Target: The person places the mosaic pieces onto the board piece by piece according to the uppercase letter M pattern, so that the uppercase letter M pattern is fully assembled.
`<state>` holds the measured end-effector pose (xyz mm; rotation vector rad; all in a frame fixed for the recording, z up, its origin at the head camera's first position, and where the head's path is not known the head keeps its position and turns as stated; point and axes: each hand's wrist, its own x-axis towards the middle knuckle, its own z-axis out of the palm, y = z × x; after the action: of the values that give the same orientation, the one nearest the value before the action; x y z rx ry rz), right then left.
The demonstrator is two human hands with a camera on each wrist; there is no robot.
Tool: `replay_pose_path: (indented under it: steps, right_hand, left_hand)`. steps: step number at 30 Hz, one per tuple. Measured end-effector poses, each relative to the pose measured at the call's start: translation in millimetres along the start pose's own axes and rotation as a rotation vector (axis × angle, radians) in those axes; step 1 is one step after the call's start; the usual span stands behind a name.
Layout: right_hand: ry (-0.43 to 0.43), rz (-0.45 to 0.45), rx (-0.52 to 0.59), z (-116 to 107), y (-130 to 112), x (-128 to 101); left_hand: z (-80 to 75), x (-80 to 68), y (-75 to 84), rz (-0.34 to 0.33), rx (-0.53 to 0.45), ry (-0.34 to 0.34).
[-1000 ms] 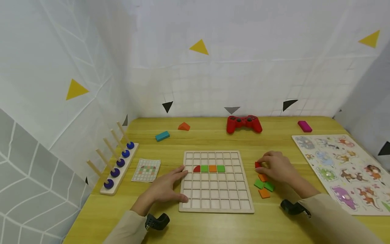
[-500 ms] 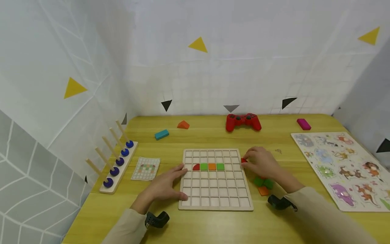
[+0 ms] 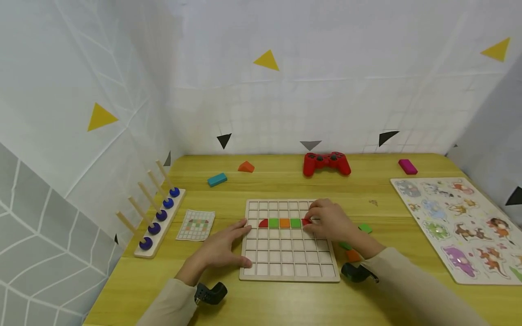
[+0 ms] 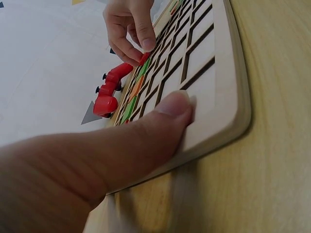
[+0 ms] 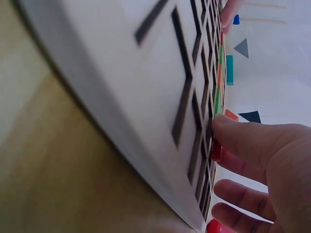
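Since earlier, our right hand (image 3: pixel 330 222) carried the red tile (image 3: pixel 306 222) onto the grid board (image 3: pixel 285 271); fingertips pinch its edges; light, rigid, we judge.

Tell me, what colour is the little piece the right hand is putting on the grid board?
Red. The piece pinched by the right hand shows best in the head view.

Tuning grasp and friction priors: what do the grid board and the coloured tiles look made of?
Grid board: looks like pale unfinished wood or plywood, matt, with a rounded rim and cut-through slots plain in the left wrist view.
Coloured tiles: flat, solid red, green and orange, matt; painted wood or plastic, cannot tell.
Red piece pinched by the right hand: slightly glossy.
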<state>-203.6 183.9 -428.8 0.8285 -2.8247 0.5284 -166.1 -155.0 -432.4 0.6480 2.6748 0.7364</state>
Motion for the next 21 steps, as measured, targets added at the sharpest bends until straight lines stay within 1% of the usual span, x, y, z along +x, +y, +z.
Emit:
replay_pose_path:
  steps: [4, 9, 16, 19, 21]
  right_hand:
    - [-0.01, 0.014, -0.011, 3, 0, 0]
    - [0.011, 0.011, -0.025, 5, 2, 0]
    - [0.017, 0.021, -0.039, 7, 3, -1]
    - [0.027, 0.029, -0.04, 4, 5, -3]
    - [0.038, 0.049, -0.024, -4, 10, -7]
  left_hand:
    - [-0.1, 0.5, -0.4, 0.007, 0.001, -0.001]
    - [-0.5, 0.5, -0.1, 0.009, 0.003, -0.003]
    - [-0.5, -0.2, 1.1, 0.006, -0.003, -0.007]
    - [-0.2, -0.5, 1.0, 0.005, 0.004, -0.005]
    - [-0.5, -1.0, 1.2, 0.004, 0.006, -0.002]
